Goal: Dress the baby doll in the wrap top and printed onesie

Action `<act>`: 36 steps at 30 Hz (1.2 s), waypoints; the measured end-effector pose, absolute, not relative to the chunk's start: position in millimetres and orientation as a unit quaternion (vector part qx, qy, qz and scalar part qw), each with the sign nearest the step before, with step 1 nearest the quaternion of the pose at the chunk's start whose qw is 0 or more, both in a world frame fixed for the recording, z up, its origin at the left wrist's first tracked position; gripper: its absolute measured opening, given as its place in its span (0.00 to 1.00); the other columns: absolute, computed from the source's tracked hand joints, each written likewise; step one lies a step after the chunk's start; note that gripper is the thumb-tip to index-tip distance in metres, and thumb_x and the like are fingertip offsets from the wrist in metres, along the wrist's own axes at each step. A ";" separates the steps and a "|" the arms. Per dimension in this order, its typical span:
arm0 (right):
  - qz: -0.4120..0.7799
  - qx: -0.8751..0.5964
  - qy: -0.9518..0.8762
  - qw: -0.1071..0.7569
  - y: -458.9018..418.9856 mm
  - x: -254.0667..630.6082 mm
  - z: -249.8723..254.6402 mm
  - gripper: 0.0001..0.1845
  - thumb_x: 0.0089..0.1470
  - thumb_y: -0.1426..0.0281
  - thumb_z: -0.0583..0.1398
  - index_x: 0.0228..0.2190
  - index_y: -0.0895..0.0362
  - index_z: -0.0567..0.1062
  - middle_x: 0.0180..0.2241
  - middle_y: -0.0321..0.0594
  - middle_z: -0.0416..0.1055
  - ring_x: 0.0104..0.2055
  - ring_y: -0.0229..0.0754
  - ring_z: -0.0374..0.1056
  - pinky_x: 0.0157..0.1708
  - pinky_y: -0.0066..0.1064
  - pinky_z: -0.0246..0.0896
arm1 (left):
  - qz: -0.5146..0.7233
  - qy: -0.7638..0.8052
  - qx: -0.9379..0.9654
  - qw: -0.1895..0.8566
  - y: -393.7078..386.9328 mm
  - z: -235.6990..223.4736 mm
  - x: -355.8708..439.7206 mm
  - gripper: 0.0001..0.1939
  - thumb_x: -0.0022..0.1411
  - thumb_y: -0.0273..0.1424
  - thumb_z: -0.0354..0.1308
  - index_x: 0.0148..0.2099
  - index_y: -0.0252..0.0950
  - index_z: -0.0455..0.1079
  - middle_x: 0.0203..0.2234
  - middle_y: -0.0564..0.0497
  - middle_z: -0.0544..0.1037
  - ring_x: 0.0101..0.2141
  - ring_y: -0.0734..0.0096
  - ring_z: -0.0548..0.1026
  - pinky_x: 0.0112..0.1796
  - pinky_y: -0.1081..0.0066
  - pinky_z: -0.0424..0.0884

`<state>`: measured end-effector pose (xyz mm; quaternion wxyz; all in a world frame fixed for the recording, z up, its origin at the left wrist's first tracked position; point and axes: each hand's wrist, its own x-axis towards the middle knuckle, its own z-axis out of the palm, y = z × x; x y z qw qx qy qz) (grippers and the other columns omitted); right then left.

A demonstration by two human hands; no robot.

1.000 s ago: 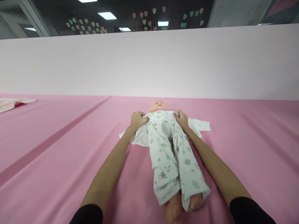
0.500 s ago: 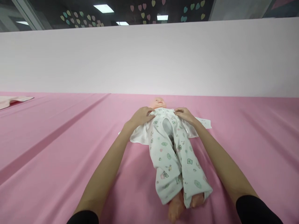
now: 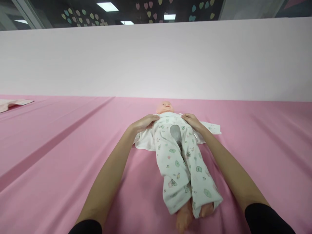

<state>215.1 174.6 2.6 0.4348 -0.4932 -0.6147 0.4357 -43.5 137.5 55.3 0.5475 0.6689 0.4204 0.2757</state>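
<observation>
A baby doll (image 3: 165,107) lies on its back, its head away from me and its bare feet (image 3: 184,217) toward me. White baby trousers (image 3: 172,162) with a small green and pink print cover its legs and reach up the chest; a gap at the crotch shows grey. My left hand (image 3: 146,122) is closed on the left side of the waistband. On the opposite side, my right hand (image 3: 192,121) pinches the waistband's right edge. Beneath the trousers a white top (image 3: 145,142) spreads out to both sides, one printed sleeve (image 3: 212,127) reaching right. My fingertips are partly hidden by cloth.
Pink sheeting (image 3: 73,156) with long creases covers the surface. A low white wall (image 3: 156,61) runs along the back, with dark glass and heart stickers above. At the far left edge lies a pale folded cloth (image 3: 14,104).
My left hand has shifted slightly down and left, its fingers now closer together at the waistband. The waistband looks smoother and straighter across the chest. My right hand has barely moved.
</observation>
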 end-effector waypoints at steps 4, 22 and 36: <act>0.408 -0.503 -0.635 0.421 172.7 216.4 2.2 0.21 0.43 0.52 0.59 0.23 0.58 0.66 0.21 0.31 0.58 0.25 0.32 0.52 0.25 0.26 0.46 | 0.181 0.443 0.705 0.524 137.6 56.9 -49.9 0.08 0.48 0.30 0.51 0.21 0.36 0.55 0.20 0.55 0.57 0.22 0.76 0.56 0.26 0.72 0.56; 0.653 -0.334 -0.560 0.385 165.1 239.0 -8.1 0.23 0.26 0.78 0.52 0.32 0.56 0.67 0.33 0.37 0.69 0.33 0.40 0.64 0.31 0.29 0.60 | 0.234 0.436 0.801 0.338 139.5 10.6 -52.0 0.05 0.40 0.26 0.51 0.22 0.36 0.55 0.19 0.57 0.56 0.23 0.76 0.56 0.24 0.73 0.50; 0.421 -0.449 -0.723 0.314 166.1 229.3 -2.4 0.14 0.32 0.77 0.56 0.27 0.57 0.64 0.28 0.31 0.62 0.29 0.33 0.57 0.27 0.24 0.55 | 0.363 0.416 0.820 0.151 145.9 5.0 -47.7 0.07 0.44 0.22 0.48 0.26 0.36 0.52 0.24 0.55 0.59 0.27 0.74 0.58 0.28 0.73 0.56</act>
